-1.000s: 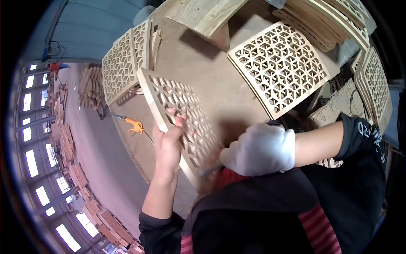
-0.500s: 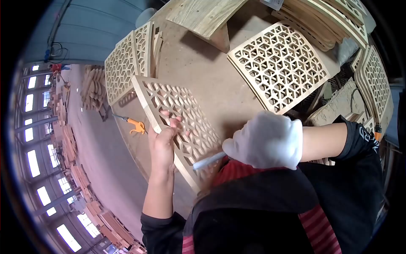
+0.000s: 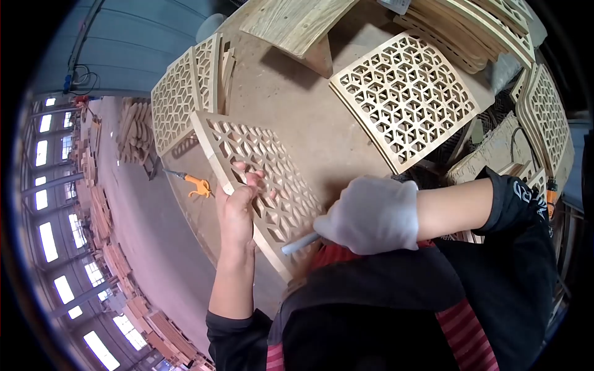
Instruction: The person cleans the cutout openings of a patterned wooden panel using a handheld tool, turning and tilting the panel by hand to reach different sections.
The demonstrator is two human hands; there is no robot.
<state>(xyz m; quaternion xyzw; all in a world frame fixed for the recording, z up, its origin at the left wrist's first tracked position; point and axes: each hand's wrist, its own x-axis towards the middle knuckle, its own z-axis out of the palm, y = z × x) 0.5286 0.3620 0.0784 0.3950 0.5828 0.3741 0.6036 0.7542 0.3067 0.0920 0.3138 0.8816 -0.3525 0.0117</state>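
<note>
My bare left hand grips a wooden lattice panel by its edge, with the thumb on the frame and fingers showing through the cut-outs. The panel stands tilted on its edge in front of me. My right hand, in a white glove, is closed around a slim pale blue-grey stick. Its far end lies against or just over the panel's lower edge; I cannot tell whether it touches. What kind of tool it is does not show, as the glove hides the rest.
An orange air blow gun lies left of the panel on the brown worktable. More lattice panels lie stacked at the right, and others stand at the left. A wooden block stand is at the back.
My right hand has moved left and slightly down, the stick staying near the panel's lower edge. My left hand and the panel have hardly moved.
</note>
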